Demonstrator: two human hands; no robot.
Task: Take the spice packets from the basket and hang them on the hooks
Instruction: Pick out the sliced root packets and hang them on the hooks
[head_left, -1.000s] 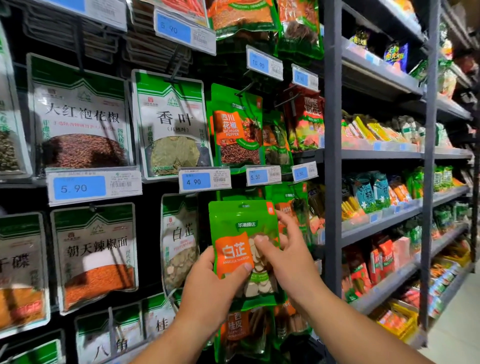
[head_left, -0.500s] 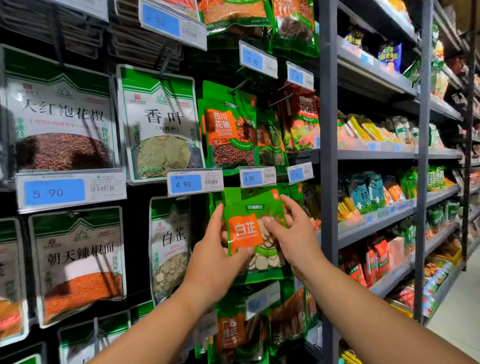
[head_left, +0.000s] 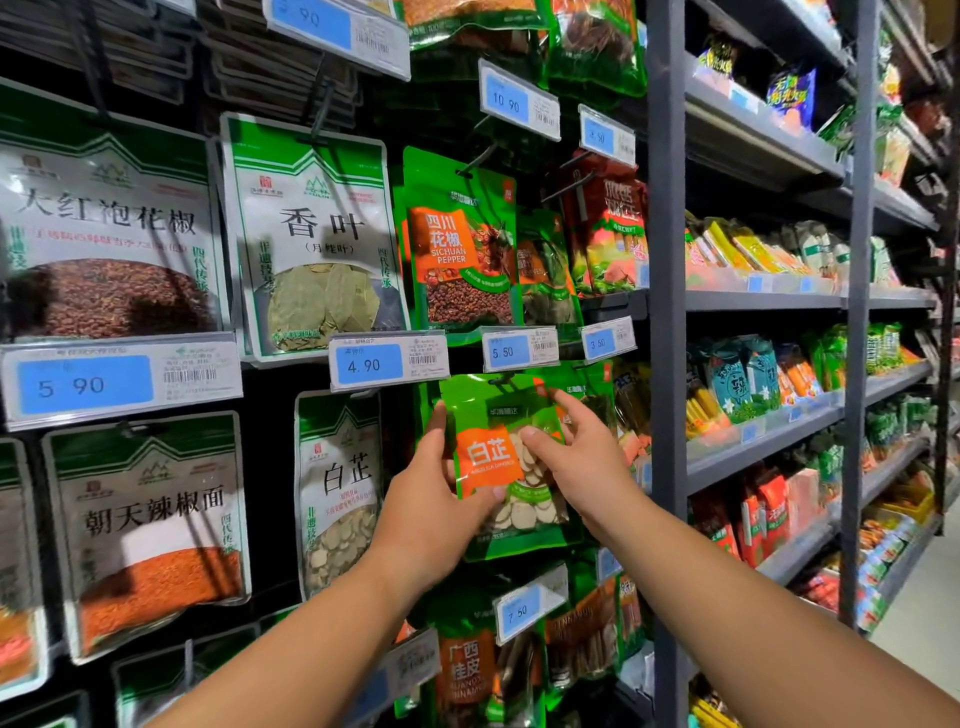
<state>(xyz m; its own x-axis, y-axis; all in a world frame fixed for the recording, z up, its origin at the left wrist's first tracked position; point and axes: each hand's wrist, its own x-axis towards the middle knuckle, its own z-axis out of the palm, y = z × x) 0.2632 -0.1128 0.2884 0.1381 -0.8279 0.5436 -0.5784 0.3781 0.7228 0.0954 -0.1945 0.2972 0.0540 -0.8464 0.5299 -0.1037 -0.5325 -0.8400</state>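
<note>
A green spice packet (head_left: 496, 415) with an orange label and pale root slices is held up against the hook wall, its top just under the 5.50 price tag (head_left: 519, 349). My left hand (head_left: 434, 512) grips its lower left edge, thumb on the front. My right hand (head_left: 576, 457) pinches its right side, index finger reaching toward the top corner. The hook behind the packet's top is mostly hidden. No basket is in view.
Other packets hang around it: a white and green one (head_left: 340, 488) to the left, a Sichuan pepper packet (head_left: 462, 244) above, a cinnamon packet (head_left: 467, 670) below. A grey shelf upright (head_left: 667, 364) stands just right of my hands, with stocked shelves beyond.
Both hands have raised the packet up toward the hook row under the 5.50 tag. My left hand shifted from under the packet to its left edge.
</note>
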